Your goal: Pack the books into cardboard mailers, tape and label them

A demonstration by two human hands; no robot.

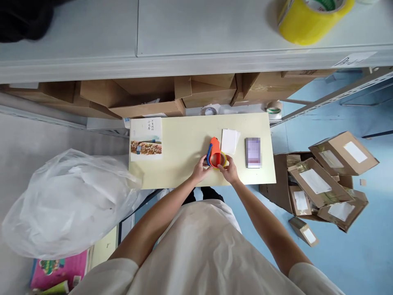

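Both of my hands hold an orange, blue and yellow tape dispenser (215, 147) over the front part of a pale yellow table (184, 141). My left hand (201, 169) grips its left side, fingers closed against the blue edge. On the other side my right hand (229, 170) pinches the rim by the yellow part. Just behind the dispenser lies a small stack of white cards (229, 141). A purple boxed item (253, 152), its face blurred, rests further right. At the table's left end is a picture book (146, 139) with a painted cover.
A grey shelf (199, 32) crosses above the table, bearing a yellow tape roll (313, 22). Open cardboard boxes (147, 108) line the back. A white plastic bag (70, 200) bulges at left. Parcels (316, 182) are piled in a carton on the right.
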